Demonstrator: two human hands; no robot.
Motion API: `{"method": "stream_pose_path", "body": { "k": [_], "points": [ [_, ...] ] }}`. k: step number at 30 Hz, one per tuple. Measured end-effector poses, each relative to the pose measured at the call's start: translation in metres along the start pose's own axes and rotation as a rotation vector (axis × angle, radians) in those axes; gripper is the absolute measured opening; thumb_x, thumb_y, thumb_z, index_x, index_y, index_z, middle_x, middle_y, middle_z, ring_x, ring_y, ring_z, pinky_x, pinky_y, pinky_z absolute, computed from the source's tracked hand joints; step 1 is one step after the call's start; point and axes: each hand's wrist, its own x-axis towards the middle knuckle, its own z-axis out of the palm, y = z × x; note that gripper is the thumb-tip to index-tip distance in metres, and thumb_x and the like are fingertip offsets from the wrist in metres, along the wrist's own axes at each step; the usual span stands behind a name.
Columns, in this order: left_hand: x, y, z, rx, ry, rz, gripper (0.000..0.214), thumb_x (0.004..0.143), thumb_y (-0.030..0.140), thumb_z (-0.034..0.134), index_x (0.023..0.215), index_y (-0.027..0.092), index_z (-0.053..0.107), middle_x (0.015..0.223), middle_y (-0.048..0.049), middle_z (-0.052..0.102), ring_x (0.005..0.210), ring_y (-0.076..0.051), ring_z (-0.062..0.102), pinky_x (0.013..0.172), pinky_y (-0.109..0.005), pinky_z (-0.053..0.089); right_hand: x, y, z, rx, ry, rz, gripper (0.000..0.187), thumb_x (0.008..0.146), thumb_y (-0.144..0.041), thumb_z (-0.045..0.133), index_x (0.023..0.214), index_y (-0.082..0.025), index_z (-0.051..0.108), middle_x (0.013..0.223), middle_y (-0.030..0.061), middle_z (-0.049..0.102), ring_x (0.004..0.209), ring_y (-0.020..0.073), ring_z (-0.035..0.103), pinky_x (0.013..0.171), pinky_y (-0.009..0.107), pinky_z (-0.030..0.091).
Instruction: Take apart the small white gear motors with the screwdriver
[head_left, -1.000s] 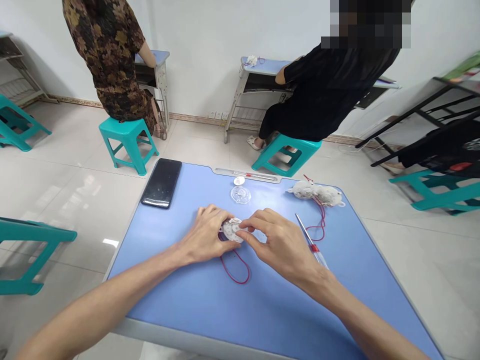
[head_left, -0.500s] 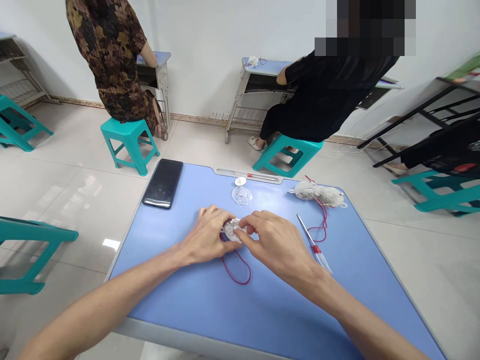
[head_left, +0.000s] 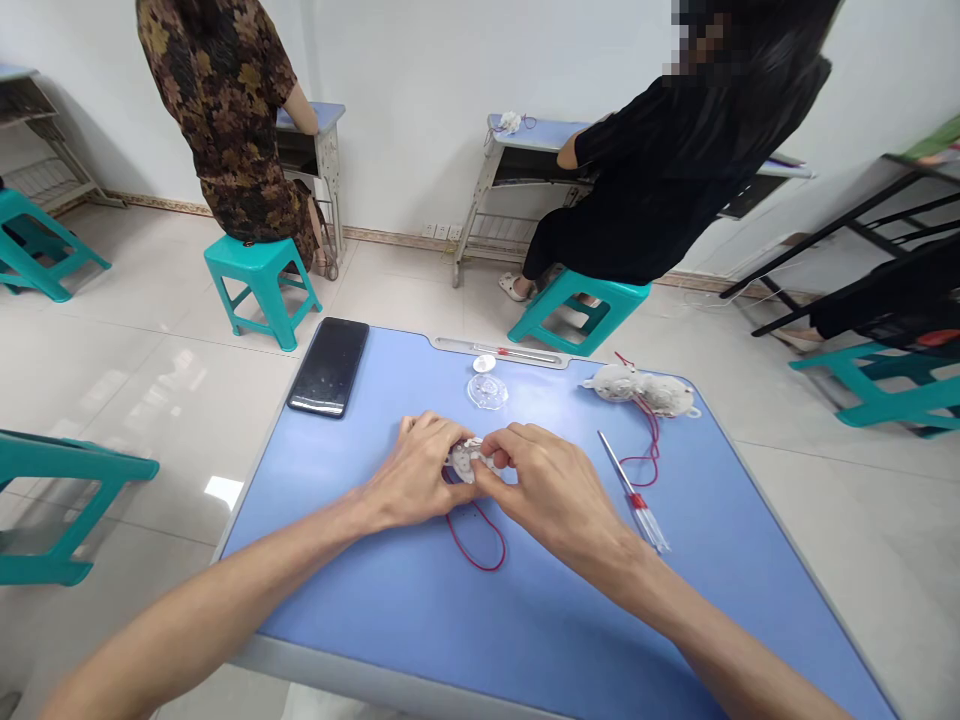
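Observation:
A small round white piece (head_left: 466,462) with a dotted, pale surface sits low over the desk, partly covered by my fingers. Its left side is gripped between the fingers and thumb of my left hand (head_left: 421,468). My right hand (head_left: 536,475) pinches at its right edge, thumb and forefinger together. A loop of red cord (head_left: 480,568) lies below the piece on the blue desk (head_left: 420,620). Beyond my hands are a clear plastic disc (head_left: 487,392) and a small white cap (head_left: 484,364). What my right fingertips cover is hidden.
A black phone (head_left: 330,368) lies at the desk's far left. To the right is a screwdriver (head_left: 634,490) with a clear handle. Behind it lie joined round pieces (head_left: 637,388) with red cord. Two people sit at desks by the wall; teal stools (head_left: 262,285) stand around.
The camera view has shifted slightly. Both my hands stay on the white piece, with only a slight movement of the right fingers. The person in black has turned the head.

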Motion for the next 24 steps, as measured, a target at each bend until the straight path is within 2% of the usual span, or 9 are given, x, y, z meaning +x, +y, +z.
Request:
{"method": "stream_pose_path", "body": {
  "k": [8, 16, 24],
  "points": [
    [-0.0003, -0.0005, 0.0005, -0.003, 0.001, -0.01, 0.034, 0.083, 0.043, 0.072, 0.108, 0.024, 0.06, 0.103, -0.0021, 0.069, 0.102, -0.023, 0.056, 0.089, -0.039, 0.037, -0.0013, 0.0017, -0.0011, -0.01, 0.007, -0.029, 0.014, 0.086, -0.027, 0.057, 0.083, -0.02, 0.069, 0.078, 0.0047, 0.071, 0.073, 0.0199, 0.066, 0.063, 0.031, 0.044],
    [-0.0001, -0.002, 0.0017, -0.007, 0.011, -0.001, 0.035, 0.081, 0.041, 0.074, 0.106, 0.023, 0.059, 0.103, -0.0018, 0.068, 0.102, -0.023, 0.056, 0.089, -0.038, 0.037, 0.0, -0.0029, -0.0064, -0.075, -0.045, 0.003, 0.015, 0.087, -0.028, 0.059, 0.084, -0.019, 0.07, 0.079, 0.0053, 0.073, 0.073, 0.0213, 0.068, 0.062, 0.031, 0.043],
    [-0.0004, -0.0006, 0.0005, 0.011, -0.001, -0.008, 0.03, 0.083, 0.036, 0.07, 0.108, 0.023, 0.06, 0.103, -0.0029, 0.069, 0.101, -0.023, 0.056, 0.088, -0.038, 0.038, 0.0009, -0.0056, 0.0004, -0.083, 0.045, 0.005, 0.015, 0.082, -0.026, 0.055, 0.074, -0.02, 0.066, 0.071, 0.004, 0.071, 0.062, 0.0183, 0.063, 0.057, 0.029, 0.039]
  ]
}}
